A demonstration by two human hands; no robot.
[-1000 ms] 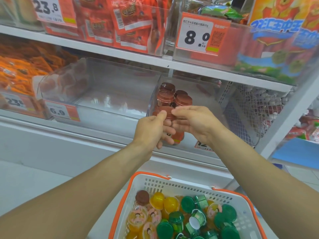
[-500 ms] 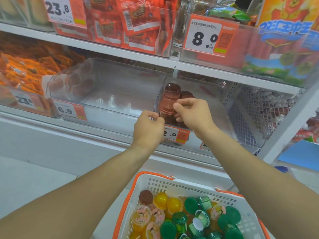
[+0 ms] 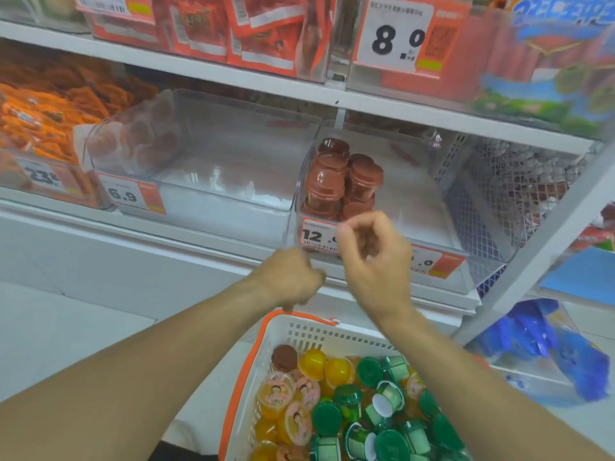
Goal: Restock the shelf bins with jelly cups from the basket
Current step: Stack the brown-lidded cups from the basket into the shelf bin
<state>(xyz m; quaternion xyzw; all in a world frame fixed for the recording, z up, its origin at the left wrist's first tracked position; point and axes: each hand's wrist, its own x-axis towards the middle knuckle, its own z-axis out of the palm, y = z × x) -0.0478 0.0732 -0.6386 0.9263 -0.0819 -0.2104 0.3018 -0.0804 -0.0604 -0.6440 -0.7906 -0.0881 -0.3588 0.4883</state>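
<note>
Brown jelly cups (image 3: 344, 181) stood upright, stacked in the clear bin (image 3: 432, 207)'s left front corner. Both hands, left hand (image 3: 293, 277) and right hand (image 3: 376, 257), hung loosely curled, holding nothing, above the basket (image 3: 299, 331) of green and yellow cups (image 3: 366, 404).

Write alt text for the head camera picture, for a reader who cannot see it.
Two bare hands, left hand and right hand, hover empty before a clear shelf bin holding stacked brown jelly cups. Below, a white basket holds yellow, green and one brown cup.
</note>
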